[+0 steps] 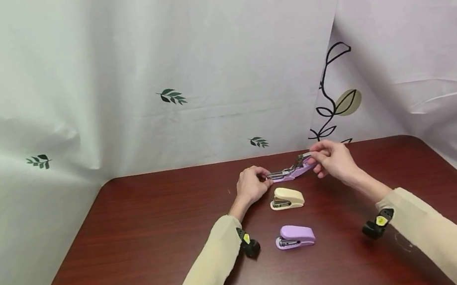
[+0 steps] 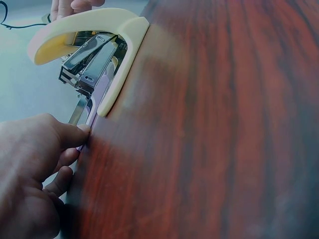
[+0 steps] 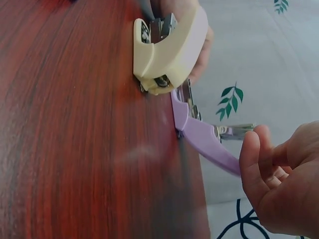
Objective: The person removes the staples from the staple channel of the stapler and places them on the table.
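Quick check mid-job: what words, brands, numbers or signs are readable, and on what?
No readable text in any view.
Held purple stapler, cream stapler, near purple stapler: no lettering visible.
Yellow patches on the black wrist devices: too small to tell if marked.
White cloth: printed drawings, no lettering visible.

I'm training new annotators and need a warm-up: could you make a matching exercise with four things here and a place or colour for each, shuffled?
Things:
1. Cream stapler
2. Left hand
3. Right hand
4. Tabletop

Places or colours:
A. At the raised end of the opened-out purple stapler
B. Reddish brown
C. At the low end of the opened-out purple stapler
D. Between the opened-out purple stapler and the nearer purple stapler

Pairs: 1-D, 2-C, 3-A, 4-B
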Tool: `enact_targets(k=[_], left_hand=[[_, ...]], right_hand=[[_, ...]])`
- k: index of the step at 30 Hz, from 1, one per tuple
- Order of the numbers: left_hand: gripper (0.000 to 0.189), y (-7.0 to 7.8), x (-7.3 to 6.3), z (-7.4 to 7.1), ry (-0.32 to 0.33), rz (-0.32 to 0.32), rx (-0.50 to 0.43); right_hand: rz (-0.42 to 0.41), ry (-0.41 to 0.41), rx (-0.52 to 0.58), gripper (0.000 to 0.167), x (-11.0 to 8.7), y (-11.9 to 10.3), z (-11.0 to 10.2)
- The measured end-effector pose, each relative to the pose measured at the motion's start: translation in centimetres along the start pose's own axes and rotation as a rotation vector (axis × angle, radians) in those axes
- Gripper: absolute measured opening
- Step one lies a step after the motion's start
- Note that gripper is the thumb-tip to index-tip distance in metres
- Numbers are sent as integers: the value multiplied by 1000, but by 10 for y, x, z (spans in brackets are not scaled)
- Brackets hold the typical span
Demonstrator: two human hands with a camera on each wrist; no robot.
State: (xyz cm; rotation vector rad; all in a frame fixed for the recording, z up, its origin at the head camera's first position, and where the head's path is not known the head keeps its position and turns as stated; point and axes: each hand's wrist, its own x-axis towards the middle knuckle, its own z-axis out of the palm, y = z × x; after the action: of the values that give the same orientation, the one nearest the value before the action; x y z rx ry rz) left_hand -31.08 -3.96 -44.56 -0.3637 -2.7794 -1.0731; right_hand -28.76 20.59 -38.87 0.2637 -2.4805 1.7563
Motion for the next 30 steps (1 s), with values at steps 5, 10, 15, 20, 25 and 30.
enact_targets(k=[5, 10, 15, 20, 25, 30], left_hand=[[12, 0, 0, 0, -2, -4, 1], [12, 0, 1, -1, -8, -7, 1], [12, 1, 0, -1, -13, -7, 3], [11, 0, 1, -1, -9, 4, 7], [12, 0, 0, -1, -8, 4, 1], [12, -1, 0, 0, -4, 9, 3]], right_hand=[[5, 18, -6, 20, -2, 3, -4], [20, 27, -22, 20, -5, 6, -8], [40, 30, -26, 22, -8, 10, -13], [65, 37, -30, 24, -9, 13, -17], [75, 47, -18, 22, -10, 18, -20], [83, 45, -21, 22, -11, 25, -21]])
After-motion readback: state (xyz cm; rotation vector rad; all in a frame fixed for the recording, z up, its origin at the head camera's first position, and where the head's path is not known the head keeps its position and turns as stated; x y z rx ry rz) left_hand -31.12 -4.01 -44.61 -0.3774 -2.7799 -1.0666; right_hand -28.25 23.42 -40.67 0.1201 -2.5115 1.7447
